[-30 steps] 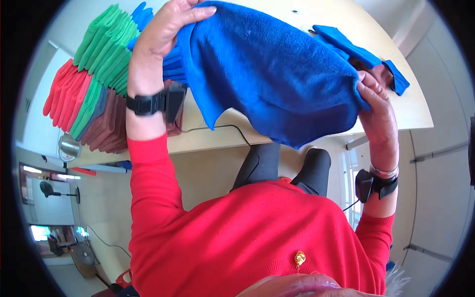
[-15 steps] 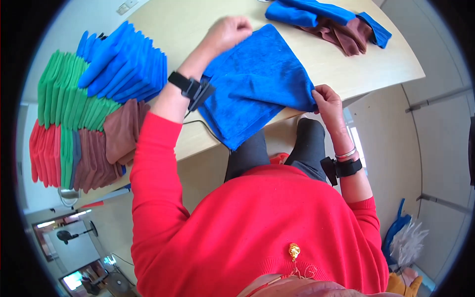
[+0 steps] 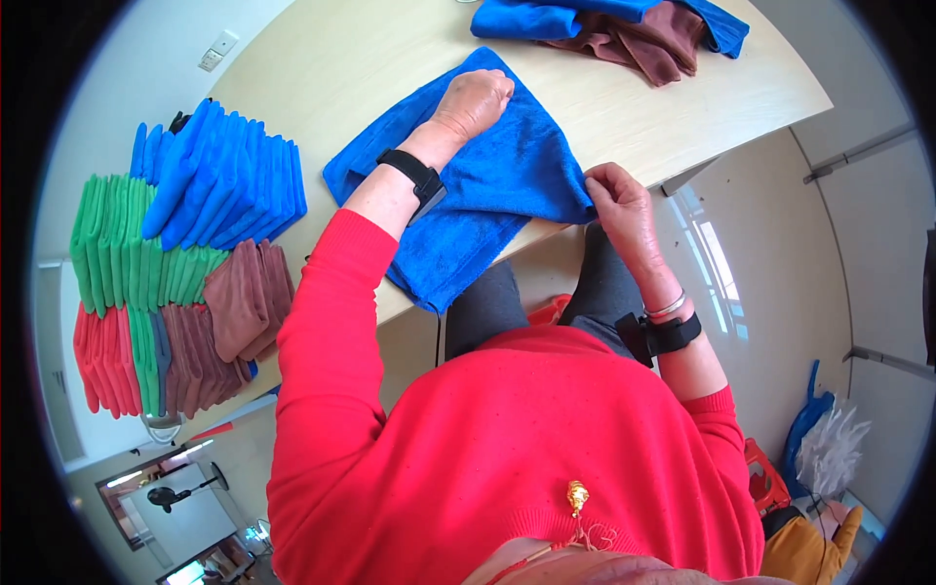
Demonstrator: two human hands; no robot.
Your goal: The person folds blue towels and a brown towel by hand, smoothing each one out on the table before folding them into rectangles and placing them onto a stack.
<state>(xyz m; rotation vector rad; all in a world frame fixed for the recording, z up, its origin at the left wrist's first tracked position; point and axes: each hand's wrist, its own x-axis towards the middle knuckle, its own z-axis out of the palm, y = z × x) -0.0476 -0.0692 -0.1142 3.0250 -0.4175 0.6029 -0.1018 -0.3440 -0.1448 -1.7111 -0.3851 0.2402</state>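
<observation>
blue cloth (image 3: 529,161); one corner between the right fingers (image 3: 606,175)

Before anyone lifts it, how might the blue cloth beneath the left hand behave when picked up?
Probably floppy: the blue cloth lies in soft folds. Likely light, since it looks thin and the right hand pinches its corner. Perhaps not slippery, given its fuzzy surface.

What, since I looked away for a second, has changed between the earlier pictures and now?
The blue cloth, held up between both hands a second ago, has come down onto the table, partly doubled over. The left hand has moved in over it, curled; whether it grips any is unclear. The right hand still pinches its corner. The folded stacks and loose brown cloth stayed put.
</observation>
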